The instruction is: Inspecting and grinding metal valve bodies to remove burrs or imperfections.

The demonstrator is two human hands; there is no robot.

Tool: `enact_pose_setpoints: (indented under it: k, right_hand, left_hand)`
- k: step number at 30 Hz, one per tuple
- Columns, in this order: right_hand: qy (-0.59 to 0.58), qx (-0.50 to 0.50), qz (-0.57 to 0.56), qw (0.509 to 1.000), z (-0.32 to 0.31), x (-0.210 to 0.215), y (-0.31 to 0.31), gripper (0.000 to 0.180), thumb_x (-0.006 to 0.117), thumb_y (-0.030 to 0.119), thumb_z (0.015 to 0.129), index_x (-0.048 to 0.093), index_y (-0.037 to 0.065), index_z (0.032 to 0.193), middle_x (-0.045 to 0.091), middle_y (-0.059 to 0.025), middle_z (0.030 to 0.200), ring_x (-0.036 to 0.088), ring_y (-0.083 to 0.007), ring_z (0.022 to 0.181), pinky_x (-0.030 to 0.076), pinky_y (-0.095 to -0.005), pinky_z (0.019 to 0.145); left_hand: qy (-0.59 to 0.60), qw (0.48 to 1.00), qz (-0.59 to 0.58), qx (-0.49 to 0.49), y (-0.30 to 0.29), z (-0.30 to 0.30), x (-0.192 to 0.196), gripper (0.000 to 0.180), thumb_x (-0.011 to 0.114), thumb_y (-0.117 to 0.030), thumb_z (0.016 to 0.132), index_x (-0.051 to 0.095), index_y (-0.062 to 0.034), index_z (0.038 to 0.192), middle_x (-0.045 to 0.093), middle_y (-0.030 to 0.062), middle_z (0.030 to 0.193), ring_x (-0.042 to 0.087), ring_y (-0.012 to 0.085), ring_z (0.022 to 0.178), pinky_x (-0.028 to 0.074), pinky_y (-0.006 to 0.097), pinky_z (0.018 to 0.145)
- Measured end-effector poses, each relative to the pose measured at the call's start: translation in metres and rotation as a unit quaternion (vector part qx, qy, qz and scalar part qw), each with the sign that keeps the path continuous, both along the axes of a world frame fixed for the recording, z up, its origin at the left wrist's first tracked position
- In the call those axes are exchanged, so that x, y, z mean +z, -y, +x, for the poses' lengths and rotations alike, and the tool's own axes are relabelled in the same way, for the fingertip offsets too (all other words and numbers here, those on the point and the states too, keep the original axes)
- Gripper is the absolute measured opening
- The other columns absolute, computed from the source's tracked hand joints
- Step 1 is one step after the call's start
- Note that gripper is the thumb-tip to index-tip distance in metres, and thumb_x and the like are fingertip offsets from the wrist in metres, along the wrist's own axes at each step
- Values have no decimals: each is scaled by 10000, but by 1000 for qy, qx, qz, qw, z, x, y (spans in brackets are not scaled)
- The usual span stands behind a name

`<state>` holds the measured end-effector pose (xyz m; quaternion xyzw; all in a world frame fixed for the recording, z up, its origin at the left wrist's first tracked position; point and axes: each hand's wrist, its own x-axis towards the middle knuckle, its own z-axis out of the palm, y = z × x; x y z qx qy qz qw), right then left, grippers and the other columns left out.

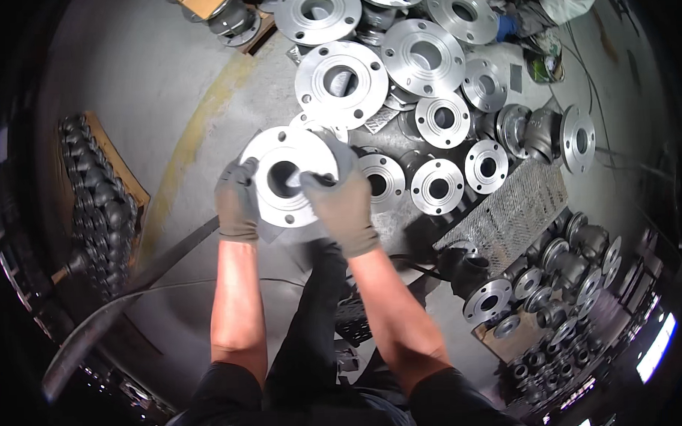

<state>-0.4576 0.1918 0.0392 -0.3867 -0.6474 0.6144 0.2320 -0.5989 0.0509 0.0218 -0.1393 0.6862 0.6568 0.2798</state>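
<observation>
Between my two gloved hands is a flanged valve body (270,194), its round silver flange facing up with a dark bore in the middle and bolt holes around it. My left hand (238,201) grips the flange's left rim, fingers curled over the edge. On the other side my right hand (342,202) clasps the right rim, its thumb reaching over the face toward the bore. Whatever lies beneath the flange is mostly hidden. Just beyond stands a larger flanged body (323,99), and a smaller flanged one (389,170) sits right of my right hand.
Several flanged bodies (425,81) crowd the far and right side. A textured metal plate (517,207) lies at right, above a pallet of castings (503,342). Dark castings (92,184) fill a pallet at left. A hose (97,327) crosses the floor (166,144).
</observation>
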Motion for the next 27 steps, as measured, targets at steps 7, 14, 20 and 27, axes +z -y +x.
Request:
enact_pose_setpoints:
  k: [7, 14, 20, 27]
  right_hand:
    - [99, -12, -32, 994, 36, 11, 57, 748, 836, 117, 956, 511, -60, 1606, 656, -322, 1462, 704, -430, 1295, 575, -503, 1112]
    - [151, 35, -114, 981, 158, -15, 106, 709, 848, 142, 952, 548, -66, 1560, 696, -326, 1369, 714, -462, 1264, 581, -518, 1094]
    - [197, 156, -84, 964, 247, -20, 122, 636, 821, 152, 1003, 571, -16, 1564, 743, -281, 1340, 744, -436, 1253, 600, -492, 1085]
    - [245, 55, -53, 966, 408, -22, 99, 303, 777, 75, 987, 739, 2, 1279, 786, -253, 1108, 764, -467, 1035, 620, -497, 898]
  left_hand:
    - [-18, 988, 134, 69, 1, -34, -42, 148, 642, -61, 1082, 725, 37, 1008, 726, 78, 1051, 684, 182, 961, 578, 366, 942]
    - [-10, 987, 117, 113, -24, -25, -39, 295, 585, -145, 1134, 744, 72, 1254, 790, 158, 1224, 761, 241, 1115, 604, 382, 1021]
    - [-68, 995, 78, 16, 17, -30, -60, 467, 522, -347, 1208, 724, 29, 1399, 786, 126, 1349, 755, 239, 1221, 590, 366, 1088]
    - [-83, 986, -113, -86, 72, 59, -35, 557, 589, -595, 1174, 715, -82, 1349, 745, 39, 1094, 727, 169, 907, 617, 396, 824]
